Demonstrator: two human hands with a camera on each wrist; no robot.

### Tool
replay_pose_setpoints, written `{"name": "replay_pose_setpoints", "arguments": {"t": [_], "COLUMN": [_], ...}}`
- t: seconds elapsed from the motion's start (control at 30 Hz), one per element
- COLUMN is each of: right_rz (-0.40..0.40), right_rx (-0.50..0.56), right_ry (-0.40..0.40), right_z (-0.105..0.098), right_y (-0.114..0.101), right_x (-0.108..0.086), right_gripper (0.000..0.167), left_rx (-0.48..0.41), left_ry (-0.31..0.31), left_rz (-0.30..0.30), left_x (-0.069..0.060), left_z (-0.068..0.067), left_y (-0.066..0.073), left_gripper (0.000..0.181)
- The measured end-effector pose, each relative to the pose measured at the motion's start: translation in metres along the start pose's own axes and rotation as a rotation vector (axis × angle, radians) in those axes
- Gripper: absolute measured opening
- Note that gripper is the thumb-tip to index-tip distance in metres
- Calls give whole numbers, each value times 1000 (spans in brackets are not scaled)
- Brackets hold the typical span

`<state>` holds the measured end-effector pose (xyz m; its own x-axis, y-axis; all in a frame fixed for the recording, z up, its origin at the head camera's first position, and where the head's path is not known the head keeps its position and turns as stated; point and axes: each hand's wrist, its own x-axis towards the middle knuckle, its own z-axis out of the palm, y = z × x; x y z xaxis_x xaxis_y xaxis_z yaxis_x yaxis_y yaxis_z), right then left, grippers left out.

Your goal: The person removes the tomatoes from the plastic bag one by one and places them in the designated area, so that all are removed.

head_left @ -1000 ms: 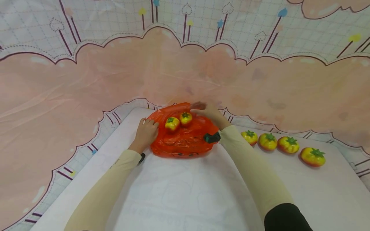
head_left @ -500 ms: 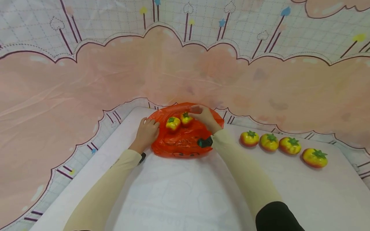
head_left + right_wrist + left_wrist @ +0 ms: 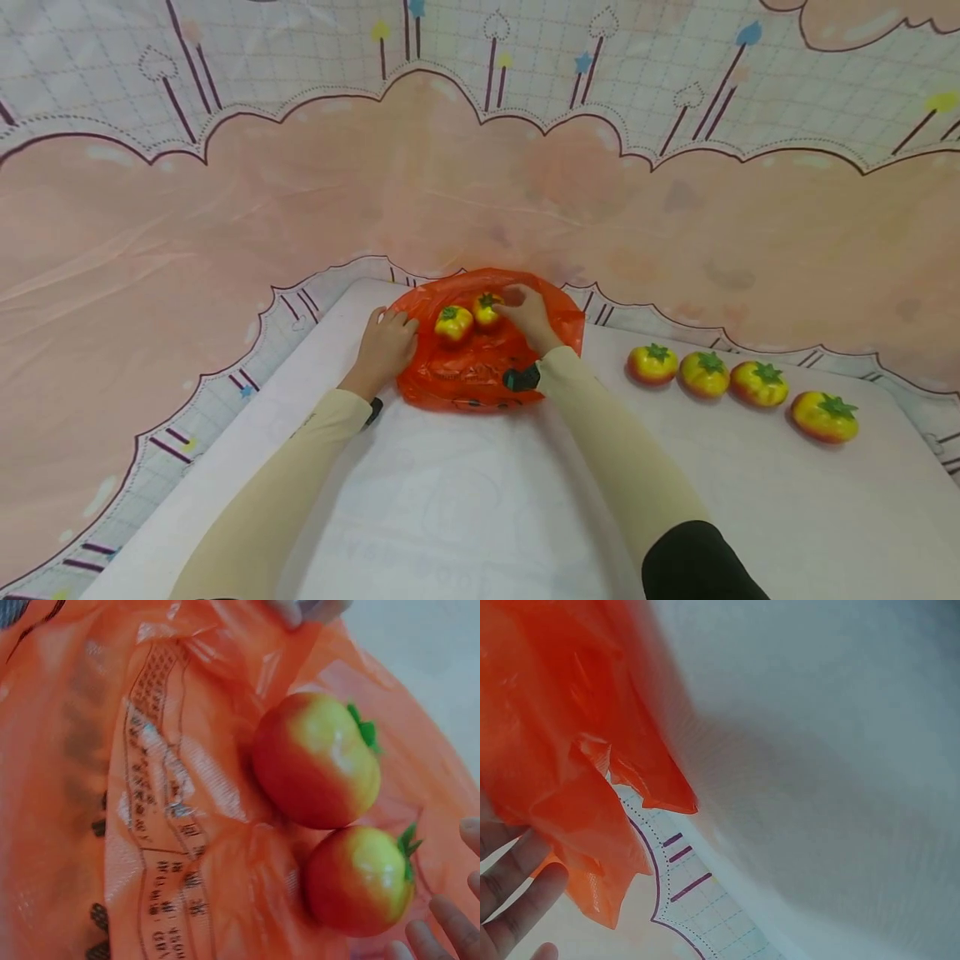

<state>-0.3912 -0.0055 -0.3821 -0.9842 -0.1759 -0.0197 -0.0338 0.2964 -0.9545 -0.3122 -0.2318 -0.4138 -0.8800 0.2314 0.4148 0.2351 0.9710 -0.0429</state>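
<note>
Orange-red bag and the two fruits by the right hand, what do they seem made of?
The bag looks like thin, glossy plastic film: it is crinkled and slightly see-through. The fruits have smooth, shiny skins with highlights, perhaps moulded plastic or coated foam.

An orange plastic bag (image 3: 232, 885) fills most of the frame, with black print (image 3: 161, 825) left of centre. Right of centre, a red-and-yellow fruit (image 3: 319, 761) sits just above a second fruit (image 3: 356, 881), both green-topped. The right hand (image 3: 456, 922) extends fingers at lower right; the left hand (image 3: 326, 609) shows at the top edge.
</note>
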Motion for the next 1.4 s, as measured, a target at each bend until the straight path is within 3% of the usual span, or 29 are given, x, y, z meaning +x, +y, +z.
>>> {"name": "replay_pose_setpoints", "arguments": {"t": [0.3, 0.67, 1.1, 1.4], "right_rz": [39, 62, 54, 30], "right_rx": [-4, 36, -61, -154], "right_ry": [17, -25, 0, 34], "right_z": [6, 6, 13, 19], "right_y": [11, 18, 25, 30], "right_x": [4, 7, 14, 19], "right_gripper": [54, 57, 62, 63], "left_rx": [-1, 6, 11, 9], "left_ry": [19, 11, 44, 7], "left_rz": [6, -4, 6, -17], "left_x": [-1, -1, -3, -2], "left_z": [0, -1, 2, -2], "left_y": [-1, 1, 1, 2], "left_gripper": [19, 18, 16, 18]}}
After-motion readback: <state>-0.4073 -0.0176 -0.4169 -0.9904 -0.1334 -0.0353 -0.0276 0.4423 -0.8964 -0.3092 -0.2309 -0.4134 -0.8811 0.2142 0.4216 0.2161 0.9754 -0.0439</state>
